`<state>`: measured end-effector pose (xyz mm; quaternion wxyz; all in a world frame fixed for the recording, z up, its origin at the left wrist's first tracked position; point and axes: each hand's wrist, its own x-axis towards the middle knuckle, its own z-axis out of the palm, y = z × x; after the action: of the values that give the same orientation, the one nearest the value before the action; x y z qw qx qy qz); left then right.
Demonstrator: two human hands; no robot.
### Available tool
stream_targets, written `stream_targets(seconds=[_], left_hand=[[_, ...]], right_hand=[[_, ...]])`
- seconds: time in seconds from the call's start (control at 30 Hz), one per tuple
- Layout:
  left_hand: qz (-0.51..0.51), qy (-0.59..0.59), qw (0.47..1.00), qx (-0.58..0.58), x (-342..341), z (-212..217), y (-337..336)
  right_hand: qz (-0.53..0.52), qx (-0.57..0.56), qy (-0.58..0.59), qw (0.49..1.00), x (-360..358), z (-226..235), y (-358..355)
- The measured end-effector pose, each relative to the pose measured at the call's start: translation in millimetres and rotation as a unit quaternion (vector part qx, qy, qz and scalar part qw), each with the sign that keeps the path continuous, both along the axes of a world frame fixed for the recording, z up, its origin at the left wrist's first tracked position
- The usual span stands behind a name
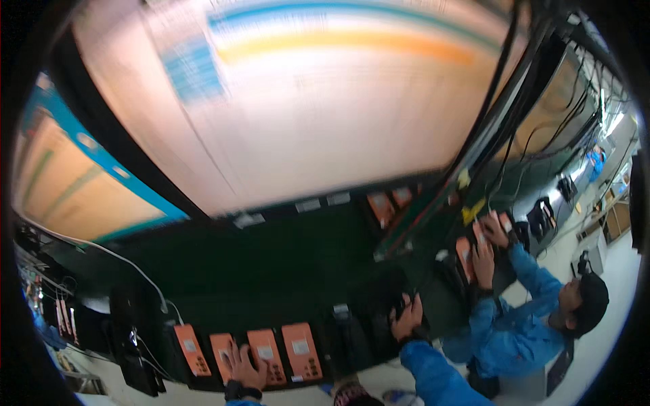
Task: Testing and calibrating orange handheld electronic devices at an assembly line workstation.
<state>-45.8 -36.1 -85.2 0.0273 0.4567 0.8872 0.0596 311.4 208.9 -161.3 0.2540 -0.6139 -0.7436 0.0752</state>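
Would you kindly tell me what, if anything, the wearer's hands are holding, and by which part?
The left hand spreads over two orange units, with no grip visible; whether the right hand holds anything cannot be told.

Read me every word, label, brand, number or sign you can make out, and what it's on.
None can be read.
Large screen: print too blurred.
Left screen: markings too blurred.
White labels on the orange devices: too small.
White tags below the large screen: too small.
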Motion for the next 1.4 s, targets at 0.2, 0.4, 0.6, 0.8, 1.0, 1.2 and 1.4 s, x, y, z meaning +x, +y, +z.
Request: stream_targets(seconds=[0.2,0.4,0.6,0.8,1.0,1.2,1.4], left_hand=[[-0.021,-0.038,0.999,0.022,-5.5,-22.2,-2.1],[-0.030,-0.023,0.999,0.029,-5.4,-28.3,-1.8],[-0.021,-0.018,0.999,0.045,-2.8,-33.6,-3.2],[-0.015,-0.015,0.998,0.060,-1.6,-36.7,-5.1],[-0.018,-0.018,0.999,0.044,-3.1,-33.1,-2.3],[-0.045,0.026,0.997,0.052,-0.4,-31.6,1.7],[-0.042,0.105,0.991,0.074,3.9,-34.5,-6.1]], right_hand=[[-0.001,0.022,-0.014,1.000,3.7,-18.3,7.2],[0.005,0.027,-0.012,1.000,3.4,-21.2,9.9],[0.002,0.019,-0.035,0.999,5.8,-25.5,9.1],[0.011,0.023,-0.035,0.999,8.8,-29.5,10.4],[0.008,0.024,-0.021,0.999,3.6,-28.0,11.4],[0.008,-0.001,0.006,1.000,9.6,-32.4,12.3],[0.014,0.043,0.039,0.998,10.6,-32.2,7.3]])
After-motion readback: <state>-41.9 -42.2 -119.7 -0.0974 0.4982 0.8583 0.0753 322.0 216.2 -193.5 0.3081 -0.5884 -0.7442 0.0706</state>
